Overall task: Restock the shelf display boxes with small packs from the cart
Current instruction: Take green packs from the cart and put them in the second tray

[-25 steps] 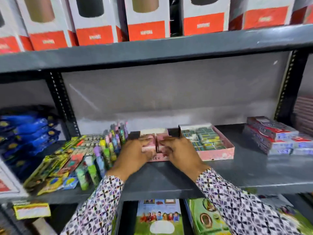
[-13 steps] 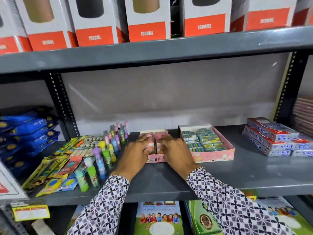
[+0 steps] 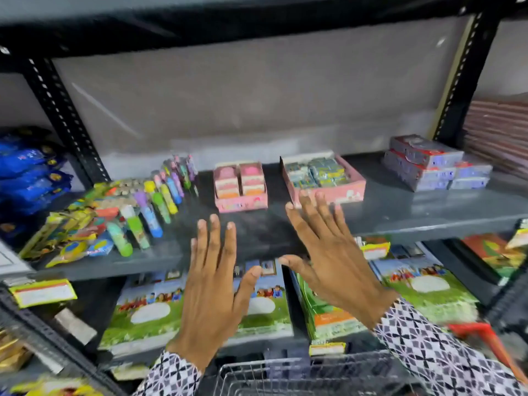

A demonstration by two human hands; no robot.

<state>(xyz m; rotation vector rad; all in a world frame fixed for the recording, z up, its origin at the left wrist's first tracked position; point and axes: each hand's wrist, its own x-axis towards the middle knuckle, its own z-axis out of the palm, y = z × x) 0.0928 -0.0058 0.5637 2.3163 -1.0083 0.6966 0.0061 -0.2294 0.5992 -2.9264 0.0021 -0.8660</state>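
Note:
A small pink display box (image 3: 241,203) stands on the grey shelf (image 3: 400,212), filled with two rows of pink packs (image 3: 239,178). To its right is a wider pink display box (image 3: 331,194) holding green and blue packs (image 3: 317,171). My left hand (image 3: 213,284) hovers in front of the shelf edge, fingers spread, empty. My right hand (image 3: 333,252) is beside it, palm down and empty, its fingertips near the wider box's front wall. The wire cart (image 3: 300,375) shows at the bottom edge.
Coloured glue sticks (image 3: 148,212) and flat packets (image 3: 71,227) lie at the shelf's left. Stacked grey-red boxes (image 3: 428,164) sit at the right. Blue bags (image 3: 25,172) fill the left bay. Picture books (image 3: 148,312) lie on the lower shelf. A black upright (image 3: 65,115) stands at the left.
Both hands have let go of the pink packs and drawn back from the small box toward me, fingers spread. The view has tilted downward, and the cart now shows.

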